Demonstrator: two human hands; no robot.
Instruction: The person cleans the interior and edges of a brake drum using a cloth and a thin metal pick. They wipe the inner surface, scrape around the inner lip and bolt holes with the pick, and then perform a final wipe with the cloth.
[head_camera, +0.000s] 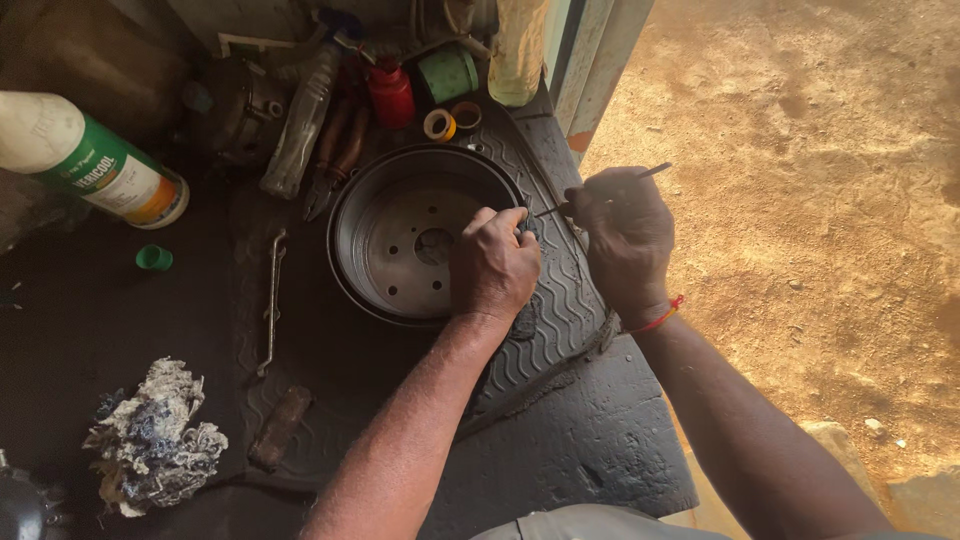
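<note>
In the middle of the frame one round metal drum (400, 240) lies flat on a dark rubber mat (560, 310), open side up. The left hand (493, 265) rests on the drum's right rim, fingers curled shut over the edge, so its grip is closed on the drum. Just to the right, the right hand (625, 235) is closed around one thin tool (600, 192). The tool's long line runs from upper right down to lower left, and its tip points at the rim right beside the left fingers. So the drum lies to the left of the right hand, and the left hand is the nearer one, already touching it. A red string (662, 318) goes around the right wrist. At the upper left lies one white bottle with a green band (95, 160), and below it one small green cap (154, 258). Along the top stand one clear bottle (300, 115), one red bottle (391, 94), one green can (448, 74) and two tape rolls (440, 125). Left of the drum lies one long metal bar (271, 300). At the lower left sits one dirty rag (155, 435). The right side shows bare brown dirt ground (820, 200).
</note>
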